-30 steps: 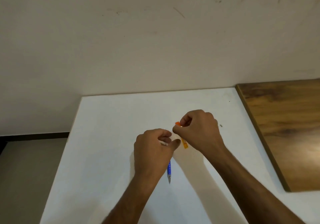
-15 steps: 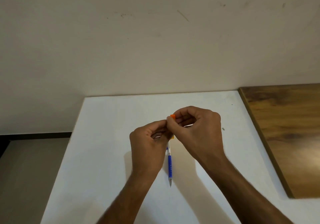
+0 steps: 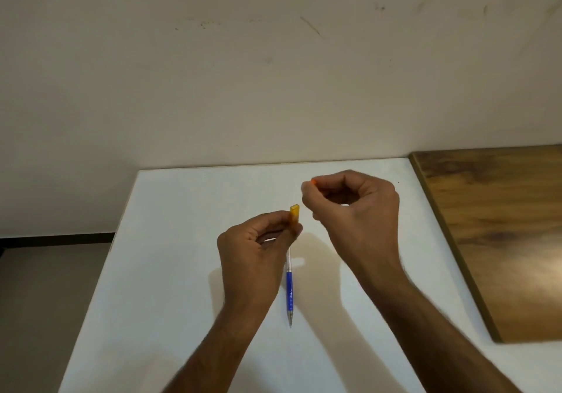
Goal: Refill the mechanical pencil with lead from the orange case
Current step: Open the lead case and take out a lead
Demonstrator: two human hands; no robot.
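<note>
My left hand (image 3: 254, 251) pinches the orange lead case (image 3: 294, 214) upright above the table, its top end uncovered. Up and to the right, my right hand (image 3: 354, 210) holds the small orange cap (image 3: 313, 181) between thumb and forefinger, apart from the case. The mechanical pencil (image 3: 289, 289), clear with a blue grip, lies on the white table (image 3: 170, 271) below my left hand, tip pointing toward me; its upper end is hidden behind my fingers.
A brown wooden board (image 3: 498, 228) covers the table's right side. A plain wall rises right behind the table. The table's left edge drops to a grey floor (image 3: 45, 301).
The hands were together on the case; now they have parted. My right hand moved up and right with the cap, and my left hand keeps the case, now uncapped.
</note>
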